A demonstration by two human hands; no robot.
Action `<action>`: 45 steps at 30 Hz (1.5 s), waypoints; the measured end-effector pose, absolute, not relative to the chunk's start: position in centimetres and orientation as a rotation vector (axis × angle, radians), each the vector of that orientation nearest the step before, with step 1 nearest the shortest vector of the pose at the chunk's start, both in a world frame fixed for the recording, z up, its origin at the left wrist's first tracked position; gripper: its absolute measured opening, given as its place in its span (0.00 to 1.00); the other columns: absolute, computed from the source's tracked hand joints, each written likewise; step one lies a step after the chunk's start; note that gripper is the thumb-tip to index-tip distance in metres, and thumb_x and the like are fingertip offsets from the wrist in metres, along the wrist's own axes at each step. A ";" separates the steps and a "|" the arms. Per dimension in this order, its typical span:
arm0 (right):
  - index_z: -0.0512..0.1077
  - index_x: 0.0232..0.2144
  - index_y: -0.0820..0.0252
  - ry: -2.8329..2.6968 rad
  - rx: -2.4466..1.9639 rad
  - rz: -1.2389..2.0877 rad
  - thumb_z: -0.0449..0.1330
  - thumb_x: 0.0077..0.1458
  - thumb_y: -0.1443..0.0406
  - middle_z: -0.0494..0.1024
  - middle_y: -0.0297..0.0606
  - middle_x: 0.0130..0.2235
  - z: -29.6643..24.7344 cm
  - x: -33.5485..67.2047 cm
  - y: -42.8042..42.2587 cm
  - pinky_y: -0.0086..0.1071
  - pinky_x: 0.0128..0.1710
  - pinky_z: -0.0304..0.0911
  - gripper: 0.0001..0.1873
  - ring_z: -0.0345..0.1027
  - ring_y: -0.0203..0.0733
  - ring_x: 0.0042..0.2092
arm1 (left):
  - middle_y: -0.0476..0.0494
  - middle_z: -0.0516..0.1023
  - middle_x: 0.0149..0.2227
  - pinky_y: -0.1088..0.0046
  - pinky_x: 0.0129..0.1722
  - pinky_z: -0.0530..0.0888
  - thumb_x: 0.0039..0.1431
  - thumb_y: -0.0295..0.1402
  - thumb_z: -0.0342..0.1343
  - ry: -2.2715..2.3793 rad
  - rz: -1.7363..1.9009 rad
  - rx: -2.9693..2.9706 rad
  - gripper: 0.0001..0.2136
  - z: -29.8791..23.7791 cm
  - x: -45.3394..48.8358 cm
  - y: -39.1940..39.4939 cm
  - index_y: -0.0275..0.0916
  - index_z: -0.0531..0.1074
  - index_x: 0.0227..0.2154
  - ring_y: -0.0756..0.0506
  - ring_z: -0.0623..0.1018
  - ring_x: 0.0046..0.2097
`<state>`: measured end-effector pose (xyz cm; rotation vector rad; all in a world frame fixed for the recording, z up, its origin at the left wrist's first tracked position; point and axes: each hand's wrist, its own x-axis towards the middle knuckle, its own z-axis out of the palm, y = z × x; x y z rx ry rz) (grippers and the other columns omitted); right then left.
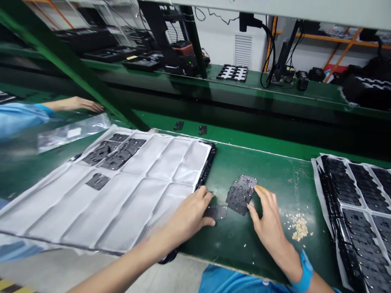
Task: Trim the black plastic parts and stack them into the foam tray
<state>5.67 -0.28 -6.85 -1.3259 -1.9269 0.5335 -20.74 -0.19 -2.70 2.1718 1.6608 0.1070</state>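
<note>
On the green tabletop (275, 162), a small overlapping pile of dark plates (241, 195) is laid between the two hands. Its right edge is touched by the thumb and forefinger of the right hand (270, 215); these fingers are held apart, and it cannot be told whether the pile is gripped. The left hand (194, 209) is placed near the corner of the left tray (122, 203), at a single plate (219, 212). Its thumb and fingers are parted about the end of this plate, but whether it is pinched cannot be told.

As for the progress, the left tray is occupied only in a small part: overlapped plates (125, 154) are gathered in its far left compartments, and one lone plate (97, 181) is laid in the near row. In the right tray (317, 183), the compartments in view are well filled with similar plates. It may be judged that the right tray is complete or nearly so, and that much is left to be done at the left one. The pile and the single plate are not yet placed in any compartment. Beside the right hand, some pale bits (300, 228) are heaped.
</note>
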 end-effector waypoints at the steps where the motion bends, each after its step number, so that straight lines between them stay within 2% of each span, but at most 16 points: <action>1: 0.65 0.66 0.55 -1.919 -1.332 0.546 0.56 0.70 0.68 0.74 0.50 0.60 -6.8 5.9 -0.7 0.57 0.61 0.66 0.25 0.66 0.57 0.61 | 0.39 0.74 0.48 0.57 0.48 0.76 0.51 0.24 0.70 1.692 0.068 2.174 0.20 -2.8 -20.6 -0.8 0.39 0.71 0.46 0.33 0.79 0.48; 6: 0.69 0.62 0.54 -1.923 -1.318 0.608 0.56 0.69 0.69 0.75 0.49 0.58 -7.0 6.1 -2.6 0.55 0.60 0.66 0.21 0.68 0.56 0.59 | 0.41 0.76 0.42 0.60 0.45 0.74 0.49 0.19 0.67 1.693 0.082 2.103 0.16 -3.1 -19.5 -1.4 0.40 0.69 0.36 0.36 0.78 0.44; 9: 0.70 0.60 0.54 -1.883 -1.311 0.661 0.56 0.69 0.68 0.76 0.48 0.57 -6.8 6.1 -3.2 0.52 0.59 0.68 0.19 0.69 0.55 0.59 | 0.43 0.77 0.36 0.60 0.43 0.73 0.51 0.18 0.64 1.668 0.095 2.083 0.14 -2.6 -19.1 -1.1 0.40 0.68 0.34 0.36 0.79 0.41; 11: 0.72 0.60 0.55 -1.839 -1.296 0.750 0.57 0.69 0.67 0.76 0.47 0.56 -6.3 6.0 -3.3 0.48 0.56 0.70 0.19 0.72 0.52 0.54 | 0.43 0.79 0.37 0.61 0.43 0.74 0.56 0.20 0.62 1.640 0.117 2.074 0.10 -1.9 -18.4 -1.1 0.40 0.69 0.35 0.37 0.80 0.41; 13: 0.72 0.60 0.56 -1.782 -1.271 0.899 0.58 0.68 0.65 0.76 0.47 0.54 -5.5 5.9 -3.2 0.41 0.47 0.73 0.19 0.75 0.47 0.44 | 0.43 0.80 0.40 0.64 0.44 0.74 0.62 0.23 0.58 1.554 0.188 2.064 0.06 -1.1 -17.3 -1.1 0.41 0.70 0.36 0.39 0.81 0.43; 14: 0.73 0.59 0.57 -1.744 -1.257 0.988 0.59 0.67 0.64 0.77 0.46 0.52 -5.1 5.9 -3.2 0.38 0.42 0.73 0.20 0.74 0.44 0.39 | 0.43 0.81 0.41 0.65 0.45 0.75 0.64 0.24 0.56 1.477 0.254 2.048 0.05 -0.6 -16.6 -1.0 0.41 0.71 0.37 0.40 0.81 0.44; 16: 0.75 0.56 0.59 -1.652 -1.231 1.182 0.59 0.68 0.62 0.78 0.41 0.41 -4.3 6.0 -3.0 0.33 0.32 0.69 0.17 0.70 0.39 0.31 | 0.44 0.81 0.42 0.68 0.44 0.75 0.67 0.26 0.54 1.313 0.404 1.971 0.05 0.3 -15.1 -1.0 0.42 0.73 0.38 0.42 0.81 0.44; 18: 0.77 0.49 0.62 -1.544 -1.206 1.352 0.57 0.70 0.58 0.72 0.32 0.28 -3.5 6.3 -2.9 0.29 0.27 0.63 0.15 0.66 0.37 0.26 | 0.45 0.80 0.37 0.70 0.38 0.74 0.69 0.30 0.52 1.231 0.502 1.837 0.06 0.9 -13.8 -1.1 0.41 0.74 0.39 0.44 0.81 0.37; 20: 0.77 0.42 0.62 -1.450 -1.195 1.445 0.55 0.71 0.54 0.66 0.27 0.22 -2.8 6.8 -2.8 0.28 0.25 0.59 0.18 0.62 0.35 0.23 | 0.49 0.77 0.29 0.72 0.30 0.71 0.71 0.35 0.50 1.220 0.523 1.681 0.09 1.1 -12.8 -1.2 0.39 0.74 0.37 0.46 0.79 0.29; 22: 0.76 0.39 0.62 -1.382 -1.201 1.467 0.57 0.71 0.51 0.67 0.27 0.22 -2.2 7.4 -2.9 0.27 0.25 0.58 0.20 0.61 0.34 0.24 | 0.52 0.74 0.23 0.74 0.26 0.69 0.72 0.39 0.49 1.185 0.547 1.553 0.12 1.1 -12.1 -1.5 0.39 0.72 0.34 0.47 0.77 0.24; 27: 0.78 0.47 0.62 -1.248 -1.207 1.492 0.61 0.66 0.47 0.65 0.26 0.20 -1.1 8.3 -2.6 0.27 0.23 0.55 0.24 0.59 0.34 0.22 | 0.54 0.69 0.21 0.75 0.24 0.64 0.73 0.40 0.49 1.179 0.643 1.633 0.15 1.3 -10.9 -2.1 0.41 0.69 0.30 0.49 0.72 0.23; 30: 0.81 0.42 0.62 -1.195 -1.197 1.474 0.61 0.66 0.46 0.63 0.26 0.19 -1.0 8.3 -2.4 0.27 0.21 0.52 0.24 0.54 0.33 0.20 | 0.53 0.69 0.22 0.74 0.24 0.64 0.73 0.38 0.47 1.209 0.667 1.727 0.14 1.5 -10.3 -2.5 0.42 0.68 0.30 0.49 0.71 0.25; 35: 0.84 0.37 0.59 -1.185 -1.190 1.323 0.62 0.66 0.49 0.62 0.27 0.20 -1.1 8.5 -2.3 0.28 0.23 0.56 0.21 0.53 0.34 0.21 | 0.53 0.68 0.23 0.72 0.26 0.65 0.74 0.37 0.45 1.221 0.696 1.768 0.14 1.3 -9.2 -2.8 0.44 0.63 0.29 0.48 0.70 0.26; 39: 0.85 0.36 0.59 -1.182 -1.199 1.267 0.61 0.66 0.50 0.62 0.29 0.19 -1.2 9.2 -2.4 0.29 0.23 0.58 0.21 0.56 0.36 0.22 | 0.53 0.68 0.24 0.72 0.27 0.66 0.74 0.37 0.44 1.198 0.703 1.773 0.14 0.9 -8.3 -2.7 0.44 0.62 0.30 0.48 0.70 0.26; 45: 0.84 0.34 0.59 -1.132 -1.192 1.276 0.61 0.65 0.54 0.62 0.28 0.20 -1.6 10.3 -2.6 0.28 0.21 0.54 0.18 0.54 0.34 0.21 | 0.54 0.67 0.25 0.73 0.27 0.64 0.74 0.35 0.45 1.159 0.703 1.810 0.13 0.7 -7.1 -2.4 0.44 0.62 0.30 0.49 0.67 0.25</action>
